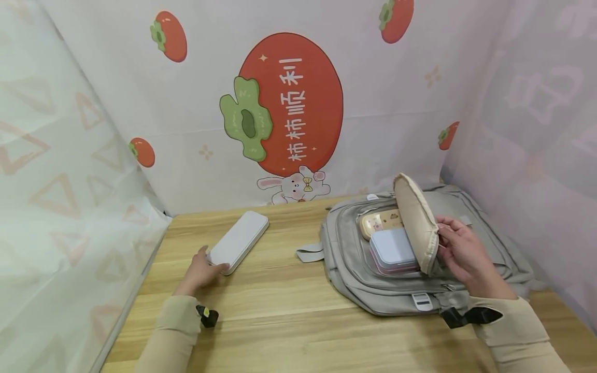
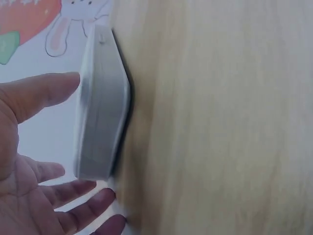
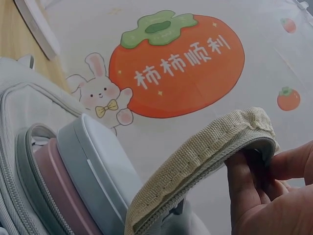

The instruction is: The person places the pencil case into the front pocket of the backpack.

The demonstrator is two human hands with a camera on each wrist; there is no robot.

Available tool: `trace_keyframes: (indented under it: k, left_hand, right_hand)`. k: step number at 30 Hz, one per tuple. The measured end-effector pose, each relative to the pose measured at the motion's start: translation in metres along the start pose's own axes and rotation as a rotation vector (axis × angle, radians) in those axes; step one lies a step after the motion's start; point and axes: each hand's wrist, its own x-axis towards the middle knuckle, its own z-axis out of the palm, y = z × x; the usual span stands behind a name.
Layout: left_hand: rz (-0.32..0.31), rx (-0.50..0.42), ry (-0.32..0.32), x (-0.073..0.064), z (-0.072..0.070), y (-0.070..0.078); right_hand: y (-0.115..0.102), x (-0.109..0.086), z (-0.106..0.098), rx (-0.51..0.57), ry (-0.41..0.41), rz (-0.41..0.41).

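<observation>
On the left of the table lies a white oblong case (image 1: 240, 241). My left hand (image 1: 201, 272) is at its near end; in the left wrist view the thumb and fingers (image 2: 46, 93) are spread apart at the case's end. To the right a grey backpack (image 1: 347, 274) lies flat with its front pocket unzipped. My right hand (image 1: 464, 248) pinches the edge of the beige pocket flap (image 1: 415, 223) and holds it raised. Inside the pocket sit a pale blue box (image 1: 394, 246), a pink box (image 3: 58, 186) under it, and a beige patterned case (image 1: 380, 223).
The wooden table (image 1: 280, 321) meets a white cloth backdrop (image 1: 373, 140) printed with persimmons and a rabbit. Cloth also hangs at both sides. A grey strap loop (image 1: 310, 253) sticks out from the backpack toward the left.
</observation>
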Motion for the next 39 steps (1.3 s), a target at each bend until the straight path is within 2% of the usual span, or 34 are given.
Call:
trace_keyframes:
  k: [5,9,16,24,27,30,39]
  left_hand:
    - [0.003,-0.037,-0.01,0.003,-0.004,-0.009]
    - [-0.014,-0.138,-0.009,0.001,-0.006,-0.01]
    - [-0.064,-0.259,0.077,-0.004,-0.009,-0.007]
    - [-0.045,-0.651,0.092,-0.007,-0.01,-0.01]
    - [-0.049,-0.745,0.088,-0.009,-0.013,-0.011]
    - [-0.056,-0.778,0.081,-0.011,-0.017,-0.013]
    - [-0.044,-0.786,0.046,-0.018,-0.023,-0.015]
  right_hand:
    - [0.001,-0.001,0.001,-0.014,-0.004,-0.003]
    - [0.001,-0.002,0.002,-0.01,-0.006,-0.002]
    - [0.005,-0.002,0.002,-0.025,0.007,0.017]
    - [0.004,-0.002,0.001,-0.005,-0.01,0.01]
    - [0.002,-0.002,0.0,0.0,-0.018,0.006]
    - [0.001,-0.002,0.0,0.005,-0.02,0.006]
    - [-0.001,-0.004,-0.004,0.011,-0.002,0.0]
